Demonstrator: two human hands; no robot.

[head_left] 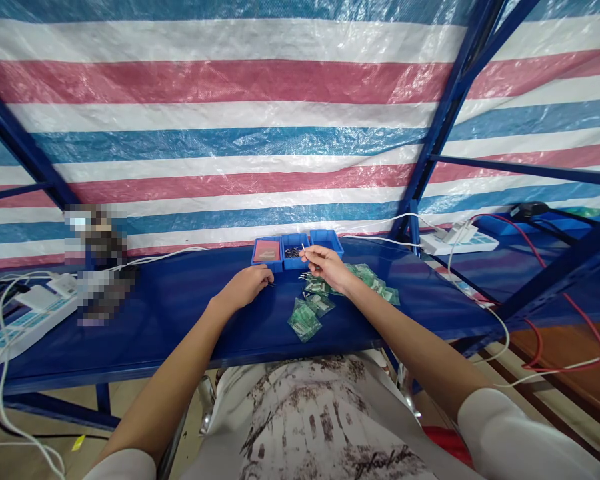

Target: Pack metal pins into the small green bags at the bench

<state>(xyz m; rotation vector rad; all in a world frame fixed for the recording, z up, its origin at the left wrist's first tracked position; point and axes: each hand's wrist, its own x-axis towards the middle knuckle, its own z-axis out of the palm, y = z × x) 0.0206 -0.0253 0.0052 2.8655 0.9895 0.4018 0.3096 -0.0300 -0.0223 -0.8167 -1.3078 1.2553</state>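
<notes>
A thin metal pin [303,247] sits pinched between the thumb and fingertips of the right hand [326,265], raised just over the middle bin [295,264], which holds a heap of small dark parts. The step in hand looks like picking single pins out of that bin. The next move would need a fine, steady pinch, since the pin is slender and easily dropped. The left hand [247,284] rests on the blue bench [180,313] in front of and left of the middle bin, fingers curled in. A dark sliver shows at its fingertips, but whether it grips it I cannot tell. Touching the middle bin on either side are the left bin [267,267], with something reddish in it, and the right bin [327,235]. Green packets [305,320] lie scattered in front of and right of the middle bin, partly under the right wrist. Bare bench lies open well to the left of the bin. To its right a blue upright [430,147] and a power strip [460,241] with trailing cables close things in, and the bench's front edge lies beyond the packets.
</notes>
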